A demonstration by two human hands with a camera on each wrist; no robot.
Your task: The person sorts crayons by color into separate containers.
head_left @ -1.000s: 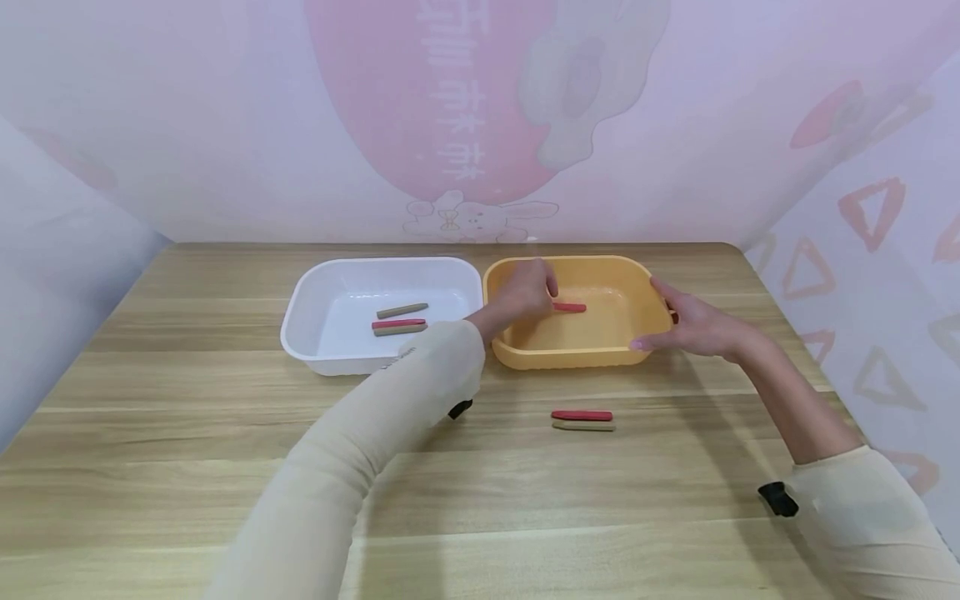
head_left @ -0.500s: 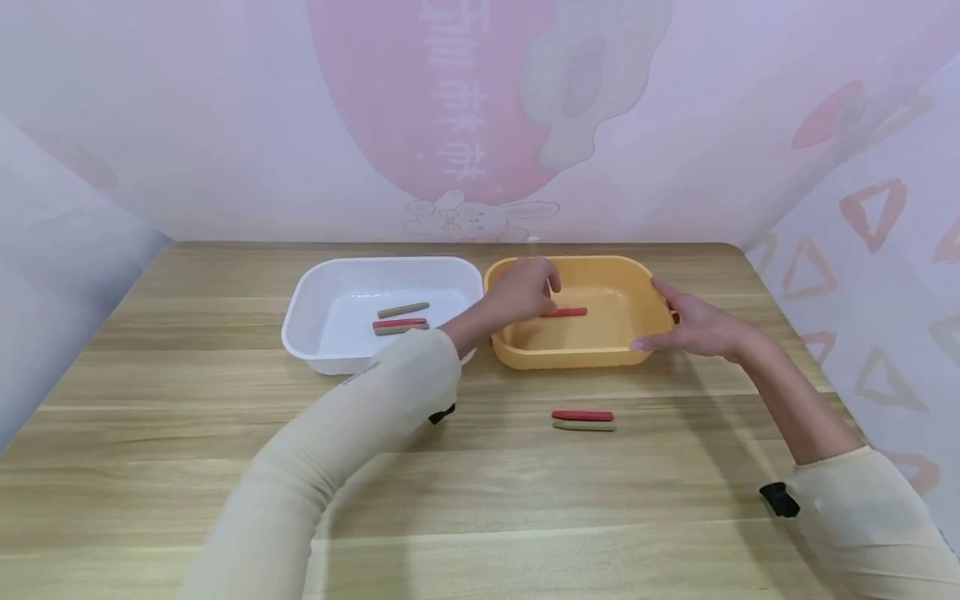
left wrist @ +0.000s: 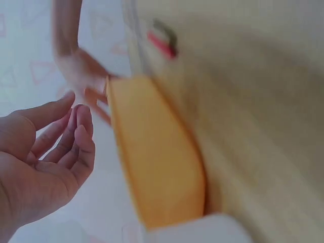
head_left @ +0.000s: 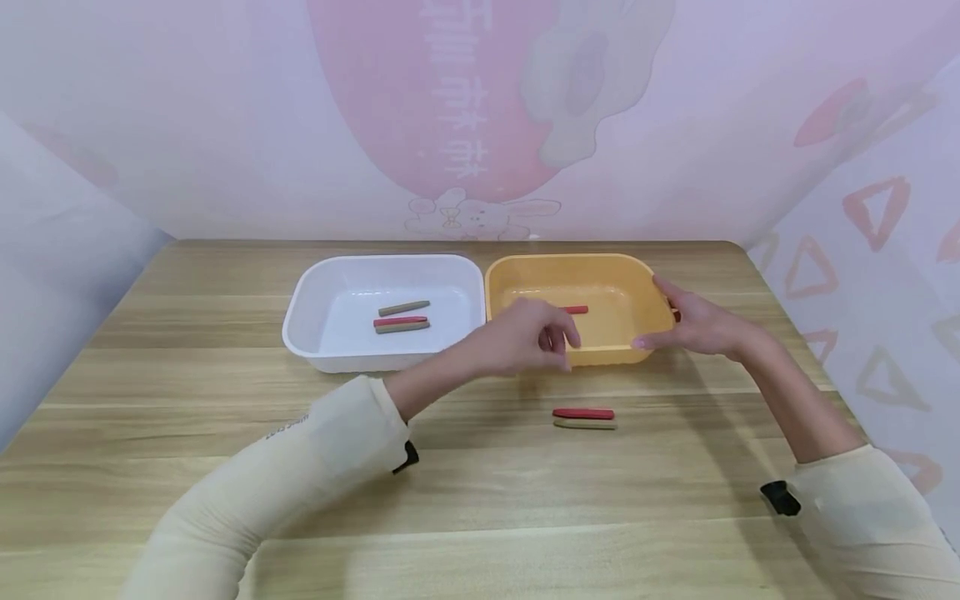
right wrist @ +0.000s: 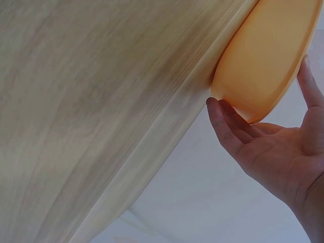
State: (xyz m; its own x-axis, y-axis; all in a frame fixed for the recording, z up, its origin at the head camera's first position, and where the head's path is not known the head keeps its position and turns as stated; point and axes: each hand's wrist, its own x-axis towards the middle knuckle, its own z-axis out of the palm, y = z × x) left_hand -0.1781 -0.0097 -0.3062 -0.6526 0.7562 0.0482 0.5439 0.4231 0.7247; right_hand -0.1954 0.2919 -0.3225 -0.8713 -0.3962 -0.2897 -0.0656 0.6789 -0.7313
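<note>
In the head view my left hand (head_left: 528, 336) hovers over the near rim of the yellow plastic basin (head_left: 622, 321), its fingers loosely bent. The left wrist view shows nothing between its thumb and fingertips. Inside that basin lies a red crayon (head_left: 576, 309), partly hidden behind the left hand. My right hand (head_left: 697, 323) grips the basin's right end, thumb at the front rim and the other fingers around the end wall. On the table in front, a red crayon (head_left: 582, 413) lies alongside an olive-brown crayon (head_left: 585, 424).
A white plastic basin (head_left: 322, 364) stands directly left of the yellow one. It holds a red crayon (head_left: 400, 321) between two olive-brown crayons. Behind the wooden table (head_left: 465, 533) rises a wall with pink drawings (head_left: 480, 125); another wall borders the right side.
My left hand has come up out of the yellow basin and moved toward the front rim, leaving the red crayon inside. The right hand has kept its place on the basin.
</note>
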